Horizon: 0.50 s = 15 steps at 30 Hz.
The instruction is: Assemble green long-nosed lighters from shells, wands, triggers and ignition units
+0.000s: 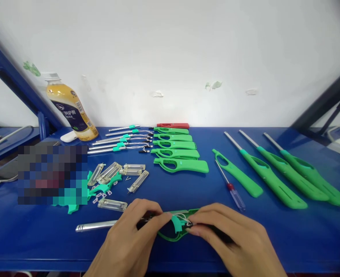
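Observation:
A half-open green lighter housing (170, 239) lies near the table's front edge, between my hands. My left hand (134, 234) is closed on its left end, thumb and forefinger by the teal trigger (177, 224). A silver lighter tube (96, 226) sticks out left from under that hand. My right hand (233, 234) pinches a small black igniter (189, 224) with white wires (183, 216), beside the trigger inside the housing. My fingers hide much of the housing's right part.
Clear fuel tanks (112, 204) and teal triggers (103, 187) lie left. Behind are wired tubes (109, 149) and green housing halves (187, 165). Right lie a screwdriver (235, 196), a loose half (242, 179) and assembled lighters (276, 184). A bottle (69, 107) stands back left.

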Motion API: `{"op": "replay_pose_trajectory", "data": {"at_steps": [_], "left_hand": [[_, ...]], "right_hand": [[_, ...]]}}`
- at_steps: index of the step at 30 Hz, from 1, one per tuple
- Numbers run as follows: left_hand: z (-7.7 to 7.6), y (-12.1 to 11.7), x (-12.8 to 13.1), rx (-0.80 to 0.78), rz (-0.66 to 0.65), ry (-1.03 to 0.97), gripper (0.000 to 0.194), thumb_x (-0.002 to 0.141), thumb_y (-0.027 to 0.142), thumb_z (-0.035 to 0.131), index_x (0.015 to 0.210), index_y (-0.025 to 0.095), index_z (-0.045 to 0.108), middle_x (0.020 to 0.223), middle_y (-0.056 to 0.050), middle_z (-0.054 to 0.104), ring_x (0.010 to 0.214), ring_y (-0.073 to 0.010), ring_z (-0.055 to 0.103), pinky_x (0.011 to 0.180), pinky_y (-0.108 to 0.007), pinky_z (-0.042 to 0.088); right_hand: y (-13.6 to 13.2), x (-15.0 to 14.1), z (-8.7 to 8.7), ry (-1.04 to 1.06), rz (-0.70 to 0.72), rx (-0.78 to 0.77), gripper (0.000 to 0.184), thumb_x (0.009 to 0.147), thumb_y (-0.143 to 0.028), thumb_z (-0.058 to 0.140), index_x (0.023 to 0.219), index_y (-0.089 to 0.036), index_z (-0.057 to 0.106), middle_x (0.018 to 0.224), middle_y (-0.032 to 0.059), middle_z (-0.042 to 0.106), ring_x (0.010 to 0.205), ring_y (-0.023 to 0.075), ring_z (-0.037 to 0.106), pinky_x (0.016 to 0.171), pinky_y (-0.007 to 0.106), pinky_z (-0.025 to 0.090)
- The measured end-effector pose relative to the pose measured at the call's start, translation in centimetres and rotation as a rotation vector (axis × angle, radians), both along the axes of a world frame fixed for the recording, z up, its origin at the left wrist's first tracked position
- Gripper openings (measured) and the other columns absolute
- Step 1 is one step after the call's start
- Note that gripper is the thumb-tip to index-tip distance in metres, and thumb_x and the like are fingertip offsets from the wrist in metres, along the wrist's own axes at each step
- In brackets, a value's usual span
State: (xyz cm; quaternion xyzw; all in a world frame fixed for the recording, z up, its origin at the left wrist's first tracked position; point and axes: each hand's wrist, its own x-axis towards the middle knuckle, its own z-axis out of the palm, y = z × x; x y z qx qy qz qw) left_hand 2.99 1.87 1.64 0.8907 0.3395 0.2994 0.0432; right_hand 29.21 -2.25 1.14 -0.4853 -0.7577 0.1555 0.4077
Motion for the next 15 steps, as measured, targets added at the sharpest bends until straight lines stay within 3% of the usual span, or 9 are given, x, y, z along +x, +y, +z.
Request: {"op": "replay_pose_trajectory", "data": {"at_steps": [7,15], "left_hand": [[-0.10,-0.28,-0.24,0.001,0.018,0.019,0.040,0.114,0.008,0.045,0.141,0.026,0.069,0.121,-0.006,0.070,0.105,-0.0126,0.075,0.089,-0.018,0.062],[-0.06,-0.81,0.05,-0.032,-0.018,-0.070,0.032,0.112,0.008,0.056,0.138,0.022,0.068,0.122,-0.007,0.067,0.107,-0.0147,0.072,0.091,-0.023,0.062]], "right_hand": [[0.21,-0.39,0.16,0.012,-0.033,-0.022,0.006,0.109,-0.032,0.073,0.104,-0.033,0.077,0.103,-0.0087,0.080,0.088,0.0060,0.080,0.086,0.008,0.059],[0.21,-0.53,0.77,-0.057,-0.056,0.092,0.027,0.116,-0.040,0.061,0.102,-0.031,0.082,0.100,-0.0048,0.083,0.086,0.0084,0.082,0.085,0.012,0.063]]}}
